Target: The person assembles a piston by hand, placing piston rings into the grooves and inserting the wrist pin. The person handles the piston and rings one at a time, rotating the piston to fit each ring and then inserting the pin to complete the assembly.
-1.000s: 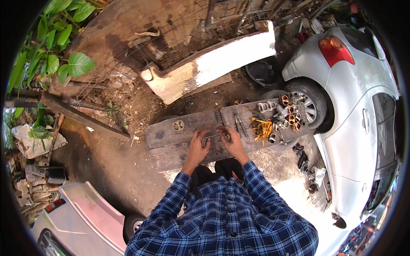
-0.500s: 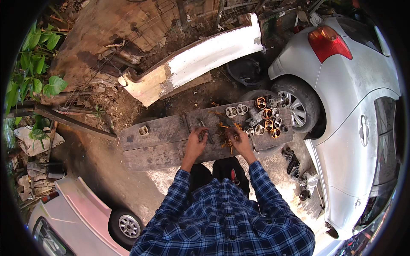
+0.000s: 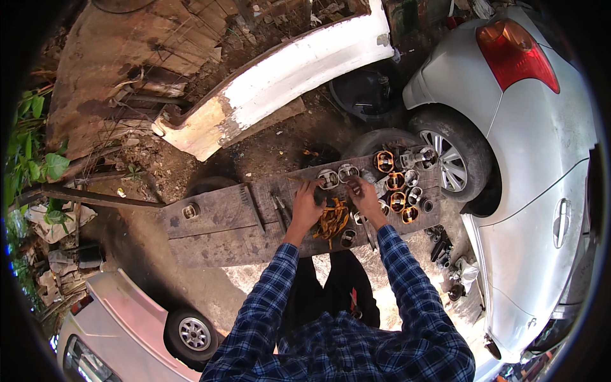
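An outdoor car repair yard on bare dirt: a silver car [image 3: 534,159] stands right of a rough wooden tabletop [image 3: 216,223] carrying pistons [image 3: 398,191], with a detached white bumper [image 3: 286,83] lying beyond it.

Bright daylight, soft shadows, sharp centre, strong fisheye bending, black rim vignette

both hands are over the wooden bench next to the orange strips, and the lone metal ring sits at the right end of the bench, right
Not quite. In the head view the lone metal ring sits at the left end of the wooden bench. The left hand and right hand are over it, by the orange strips.
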